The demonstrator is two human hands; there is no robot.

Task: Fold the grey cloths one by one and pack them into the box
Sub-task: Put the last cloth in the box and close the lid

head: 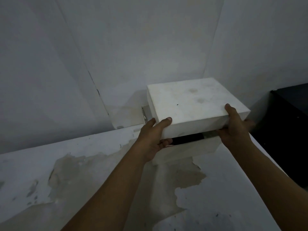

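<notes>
Packing day: a person holds a white lid point(191, 104) over the box point(188, 152), which sits at the far corner of a worn table point(83, 164) where two pale walls point(150, 47) meet. The left hand point(155, 139) clamps the lid's near left corner, thumb on top and fingers curled under the rim. The right hand point(235, 129) grips the near right corner the same way. The hands are set well apart, likely to keep the wide lid level. The lid's near edge sits raised off the box, leaving a dark gap point(188, 139). Whether that darkness is packed grey cloth cannot be told. A black cabinet point(290, 130) stands at right.
</notes>
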